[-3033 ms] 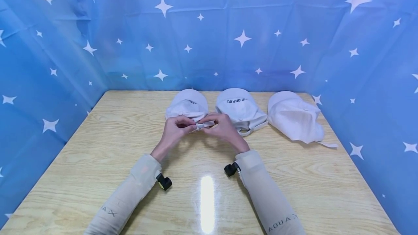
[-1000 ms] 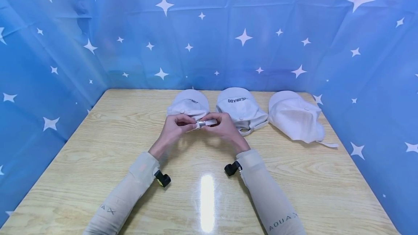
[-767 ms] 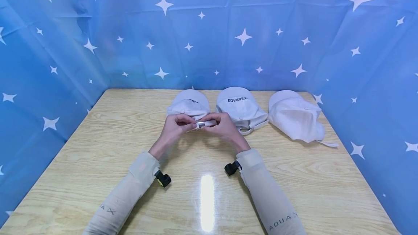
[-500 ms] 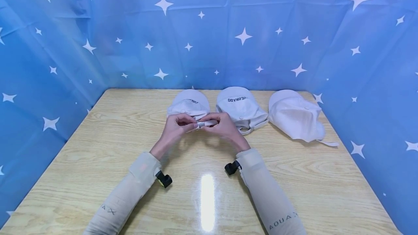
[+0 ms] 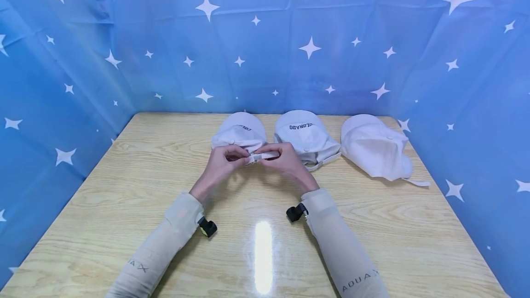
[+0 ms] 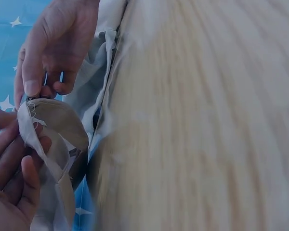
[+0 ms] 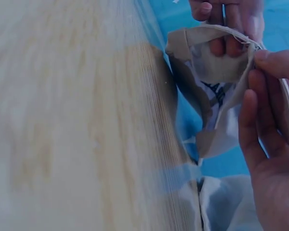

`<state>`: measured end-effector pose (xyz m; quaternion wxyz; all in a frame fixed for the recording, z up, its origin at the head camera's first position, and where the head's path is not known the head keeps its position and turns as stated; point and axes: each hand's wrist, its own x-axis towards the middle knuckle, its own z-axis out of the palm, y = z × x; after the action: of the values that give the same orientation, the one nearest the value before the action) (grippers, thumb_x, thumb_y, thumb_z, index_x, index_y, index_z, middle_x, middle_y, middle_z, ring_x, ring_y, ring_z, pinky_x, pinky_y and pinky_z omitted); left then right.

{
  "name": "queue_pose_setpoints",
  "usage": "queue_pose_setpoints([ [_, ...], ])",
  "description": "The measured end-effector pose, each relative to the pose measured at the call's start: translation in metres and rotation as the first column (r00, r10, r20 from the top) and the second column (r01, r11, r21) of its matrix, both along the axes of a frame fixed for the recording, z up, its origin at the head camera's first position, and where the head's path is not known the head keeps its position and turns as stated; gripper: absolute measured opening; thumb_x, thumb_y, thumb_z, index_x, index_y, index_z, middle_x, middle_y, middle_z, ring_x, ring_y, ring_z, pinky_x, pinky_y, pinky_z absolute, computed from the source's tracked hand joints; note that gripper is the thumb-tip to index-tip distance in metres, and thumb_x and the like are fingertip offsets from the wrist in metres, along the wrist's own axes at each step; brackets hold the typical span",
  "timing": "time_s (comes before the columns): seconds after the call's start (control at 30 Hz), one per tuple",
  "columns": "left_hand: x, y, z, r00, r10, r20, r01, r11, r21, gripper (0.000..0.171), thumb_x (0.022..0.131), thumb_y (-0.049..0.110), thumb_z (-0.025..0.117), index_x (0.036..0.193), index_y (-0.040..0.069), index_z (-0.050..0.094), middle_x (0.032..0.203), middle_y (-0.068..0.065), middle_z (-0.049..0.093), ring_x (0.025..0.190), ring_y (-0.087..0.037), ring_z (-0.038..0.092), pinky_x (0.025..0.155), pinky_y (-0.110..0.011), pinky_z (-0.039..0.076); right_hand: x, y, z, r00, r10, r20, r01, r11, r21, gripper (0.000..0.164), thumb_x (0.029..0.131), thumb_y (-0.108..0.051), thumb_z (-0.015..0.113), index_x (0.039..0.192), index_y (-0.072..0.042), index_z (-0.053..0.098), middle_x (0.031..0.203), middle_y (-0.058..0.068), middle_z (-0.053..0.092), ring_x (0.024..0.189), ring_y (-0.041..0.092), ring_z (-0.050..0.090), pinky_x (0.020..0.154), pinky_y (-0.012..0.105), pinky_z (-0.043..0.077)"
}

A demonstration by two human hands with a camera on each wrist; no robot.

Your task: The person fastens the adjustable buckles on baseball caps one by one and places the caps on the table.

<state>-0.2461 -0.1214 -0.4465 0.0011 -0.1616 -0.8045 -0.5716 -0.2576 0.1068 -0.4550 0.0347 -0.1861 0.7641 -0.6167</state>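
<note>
A white baseball cap [image 5: 242, 134] with dark lettering lies at the back of the table, brim away from me. At its back edge my left hand [image 5: 217, 167] pinches the cap's strap near the small buckle. Just to the right, my right hand [image 5: 288, 165] pinches the loose end of the strap [image 5: 270, 155] between thumb and fingers. In the left wrist view, the cap's rear opening and frayed stitching [image 6: 34, 113] show between the hands. The right wrist view looks into the cap [image 7: 216, 62], with dark lettering inside; the fingertips partly hide the buckle.
To the right lies a second white cap [image 5: 302, 137] marked COLORADO, its back strap fastened. Farther right is a third white cap [image 5: 372, 148], slumped, with a loose strap [image 5: 416, 182]. A blue star-patterned curtain [image 5: 265, 72] borders the wooden table [image 5: 145, 174].
Both hands stay at the back of the left cap and keep pinching the strap. The strap and buckle have tilted slightly, and the strap end shows a little farther right.
</note>
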Motion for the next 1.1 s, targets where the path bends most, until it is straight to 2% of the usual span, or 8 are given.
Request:
queue_pose_setpoints([
  [0.2, 0.0, 0.001, 0.001, 1.0, -0.013, 0.024, 0.011, 0.998, 0.066, 0.01, 0.091, 0.01, 0.079, 0.1, 0.006, 0.079, 0.096, -0.009, 0.079, 0.081, -0.017, 0.073, 0.073, -0.03, 0.061, 0.001, 0.0, 0.002, 1.0, 0.003, 0.009, -0.003, 1.0, -0.003, 0.023, 0.086, -0.003, 0.082, 0.109, -0.002, 0.079, 0.11, 0.015, 0.077, 0.088, 0.011, 0.071, 0.078, 0.021, 0.059],
  [0.47, 0.002, 0.003, 0.004, 0.999, -0.022, 0.033, 0.018, 0.995, 0.101, 0.011, 0.09, 0.005, 0.078, 0.098, -0.002, 0.077, 0.092, -0.017, 0.078, 0.075, -0.016, 0.072, 0.069, -0.027, 0.061, 0.002, -0.001, 0.004, 0.999, 0.035, 0.027, -0.035, 0.999, 0.004, 0.024, 0.087, -0.001, 0.079, 0.111, -0.002, 0.078, 0.11, 0.017, 0.077, 0.088, 0.011, 0.073, 0.077, 0.023, 0.059],
  [0.67, 0.003, 0.005, 0.006, 1.0, -0.016, 0.023, 0.014, 0.996, 0.088, 0.009, 0.09, 0.005, 0.078, 0.096, -0.001, 0.073, 0.089, -0.017, 0.077, 0.073, -0.018, 0.071, 0.068, -0.036, 0.061, 0.003, -0.002, 0.005, 0.999, 0.028, 0.03, -0.029, 0.999, 0.028, 0.024, 0.086, -0.003, 0.081, 0.109, -0.003, 0.079, 0.11, 0.015, 0.078, 0.086, 0.012, 0.074, 0.074, 0.022, 0.059],
  [0.77, 0.003, 0.004, 0.007, 1.0, -0.006, 0.025, 0.004, 0.997, 0.077, 0.009, 0.096, 0.01, 0.073, 0.098, 0.002, 0.072, 0.091, -0.014, 0.077, 0.077, -0.015, 0.07, 0.07, -0.034, 0.059, 0.003, -0.003, 0.005, 0.999, 0.024, 0.034, -0.025, 0.999, 0.02, 0.023, 0.085, -0.003, 0.082, 0.108, -0.004, 0.08, 0.108, 0.016, 0.079, 0.085, 0.012, 0.075, 0.07, 0.022, 0.058],
  [0.97, 0.0, -0.002, 0.007, 1.0, -0.002, -0.003, 0.002, 0.998, 0.055, 0.027, 0.106, 0.022, 0.056, 0.099, 0.002, 0.071, 0.099, -0.014, 0.074, 0.089, -0.012, 0.067, 0.079, -0.025, 0.055, 0.002, -0.003, 0.003, 1.0, 0.014, 0.014, -0.014, 1.0, 0.01, 0.021, 0.085, -0.005, 0.083, 0.106, -0.005, 0.081, 0.109, 0.014, 0.079, 0.082, 0.012, 0.075, 0.067, 0.022, 0.057],
  [1.1, -0.001, -0.006, 0.005, 0.999, -0.021, -0.036, 0.021, 1.0, 0.001, 0.019, 0.103, 0.017, 0.062, 0.098, 0.005, 0.075, 0.102, -0.012, 0.076, 0.091, -0.014, 0.067, 0.079, -0.022, 0.054, 0.002, -0.003, 0.003, 1.0, 0.015, 0.009, -0.015, 1.0, 0.011, 0.021, 0.086, -0.006, 0.083, 0.106, -0.006, 0.081, 0.109, 0.015, 0.079, 0.08, 0.012, 0.074, 0.066, 0.022, 0.057],
])
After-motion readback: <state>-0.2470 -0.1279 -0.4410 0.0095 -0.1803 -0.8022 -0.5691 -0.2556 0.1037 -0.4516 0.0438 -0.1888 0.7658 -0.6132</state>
